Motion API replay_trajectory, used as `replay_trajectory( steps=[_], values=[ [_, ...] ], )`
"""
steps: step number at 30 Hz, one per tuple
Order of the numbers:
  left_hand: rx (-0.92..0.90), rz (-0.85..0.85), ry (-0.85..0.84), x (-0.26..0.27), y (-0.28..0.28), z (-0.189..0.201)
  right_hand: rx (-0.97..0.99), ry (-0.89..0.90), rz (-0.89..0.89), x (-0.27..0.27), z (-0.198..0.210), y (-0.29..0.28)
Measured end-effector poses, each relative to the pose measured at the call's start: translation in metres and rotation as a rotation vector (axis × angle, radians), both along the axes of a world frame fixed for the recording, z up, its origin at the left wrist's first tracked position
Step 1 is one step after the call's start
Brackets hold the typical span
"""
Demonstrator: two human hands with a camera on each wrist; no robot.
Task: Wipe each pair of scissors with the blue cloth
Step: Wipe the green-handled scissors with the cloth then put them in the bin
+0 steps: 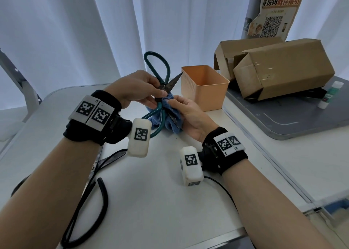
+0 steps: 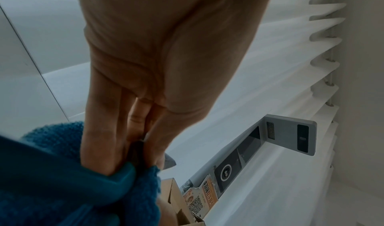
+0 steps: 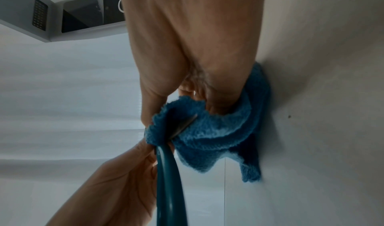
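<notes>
Left hand (image 1: 136, 90) fingers pinch the green scissors (image 1: 160, 90) at the pivot, blades spread, held above the bench (image 1: 170, 192) so each edge is reachable. Right hand (image 1: 188, 116) fingers clamp the blue cloth (image 1: 170, 124) around the lower blade. Black scissors (image 1: 100, 201) wait near the left forearm.

Lower scissors blade (image 1: 172, 119) buried in blue cloth (image 1: 171, 124); poster (image 1: 273, 12) top cropped.

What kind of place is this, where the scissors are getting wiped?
Probably a makeshift indoor workspace or storage corner, not a proper workshop: a plain white folding table, cardboard boxes lying open on a second table, and a torn parcel pickup notice with a QR code against white curtains.
</notes>
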State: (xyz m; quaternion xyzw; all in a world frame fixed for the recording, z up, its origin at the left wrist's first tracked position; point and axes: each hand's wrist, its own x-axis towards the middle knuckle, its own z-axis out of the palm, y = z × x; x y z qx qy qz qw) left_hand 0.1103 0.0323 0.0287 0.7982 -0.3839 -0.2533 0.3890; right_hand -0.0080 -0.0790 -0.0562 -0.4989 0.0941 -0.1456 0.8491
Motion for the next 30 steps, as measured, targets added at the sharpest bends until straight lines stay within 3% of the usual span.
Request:
replay_trajectory(
  steps=[30],
  values=[
    [0.012, -0.02, -0.019, 0.0027, 0.0012, -0.0003, 0.011, -0.01, -0.003, -0.0007, 0.0023, 0.005]
  ],
)
